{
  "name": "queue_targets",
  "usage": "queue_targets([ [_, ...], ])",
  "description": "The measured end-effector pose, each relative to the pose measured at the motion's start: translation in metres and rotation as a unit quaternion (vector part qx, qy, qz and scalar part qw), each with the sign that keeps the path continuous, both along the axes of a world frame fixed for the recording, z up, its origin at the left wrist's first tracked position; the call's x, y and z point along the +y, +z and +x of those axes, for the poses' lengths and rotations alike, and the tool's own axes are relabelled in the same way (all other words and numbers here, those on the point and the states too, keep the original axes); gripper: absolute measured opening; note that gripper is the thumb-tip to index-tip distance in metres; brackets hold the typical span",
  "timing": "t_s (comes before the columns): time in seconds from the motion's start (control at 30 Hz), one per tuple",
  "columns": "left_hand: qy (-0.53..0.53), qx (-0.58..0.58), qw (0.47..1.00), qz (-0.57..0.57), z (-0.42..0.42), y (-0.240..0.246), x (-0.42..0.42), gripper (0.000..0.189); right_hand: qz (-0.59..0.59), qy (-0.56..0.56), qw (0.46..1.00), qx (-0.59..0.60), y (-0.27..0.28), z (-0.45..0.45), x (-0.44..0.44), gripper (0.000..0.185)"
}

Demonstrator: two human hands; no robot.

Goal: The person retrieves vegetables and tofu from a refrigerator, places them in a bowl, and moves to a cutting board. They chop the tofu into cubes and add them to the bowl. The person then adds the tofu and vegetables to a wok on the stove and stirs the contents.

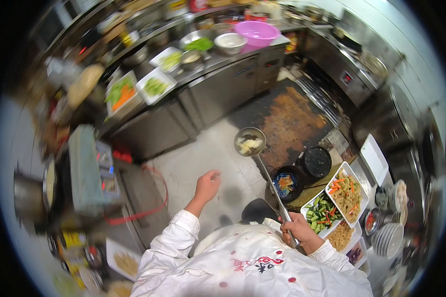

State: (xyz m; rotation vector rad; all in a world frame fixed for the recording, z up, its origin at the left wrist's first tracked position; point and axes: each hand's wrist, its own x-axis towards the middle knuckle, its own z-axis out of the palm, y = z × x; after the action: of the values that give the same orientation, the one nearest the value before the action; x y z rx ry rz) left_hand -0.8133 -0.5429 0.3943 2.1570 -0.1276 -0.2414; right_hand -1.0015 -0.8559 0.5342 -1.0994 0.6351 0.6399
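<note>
My right hand (296,228) grips the handle of a long metal ladle (273,182). The ladle's bowl is out over the floor and holds pale, chopped food (249,144) with some dark bits. My left hand (207,185) hangs over the tiled floor to the left of the ladle, touching nothing; its fingers are loosely curled and nothing shows in it. Close to my right hand lie a white tray of cut cucumber with red pieces (321,213), a white tray of sliced food with carrot (345,191) and a tray of noodle-like strips (340,236).
A steel counter (193,72) across the room bears vegetable trays and a pink basin (257,32). A dark, worn mat (293,118) covers part of the floor. Two black buckets (287,183) stand right of the ladle. Stacked plates (388,240) are at the right.
</note>
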Motion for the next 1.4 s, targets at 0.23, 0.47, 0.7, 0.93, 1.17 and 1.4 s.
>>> queue_targets([
  [0.23, -0.150, 0.069, 0.980, 0.107, 0.226, -0.121, -0.051, 0.026, 0.021, -0.210, 0.977, -0.001, -0.023, 0.147, -0.060, 0.020],
  [0.47, -0.019, 0.369, 0.916, 0.158, 0.284, -0.202, 0.033, 0.019, 0.116, -0.296, 0.948, 0.018, -0.031, 0.325, -0.178, 0.012],
  [0.7, 0.002, 0.294, 0.954, 0.052, 0.453, -0.139, -0.117, 0.017, 0.082, -0.406, 0.910, 0.010, -0.015, 0.525, -0.298, 0.016],
  [0.93, -0.231, 0.021, 0.972, -0.020, 0.684, 0.022, -0.391, 0.022, -0.047, -0.503, 0.847, -0.166, 0.041, 0.751, -0.472, 0.018],
  [1.17, -0.438, -0.040, 0.893, -0.097, 0.834, 0.179, -0.600, 0.024, -0.432, -0.421, 0.763, -0.234, 0.084, 0.932, -0.735, 0.013],
  [1.4, -0.455, -0.099, 0.879, -0.098, 0.909, 0.154, -0.757, 0.024, -0.806, -0.205, 0.555, -0.032, 0.057, 1.016, -0.937, 0.032],
])
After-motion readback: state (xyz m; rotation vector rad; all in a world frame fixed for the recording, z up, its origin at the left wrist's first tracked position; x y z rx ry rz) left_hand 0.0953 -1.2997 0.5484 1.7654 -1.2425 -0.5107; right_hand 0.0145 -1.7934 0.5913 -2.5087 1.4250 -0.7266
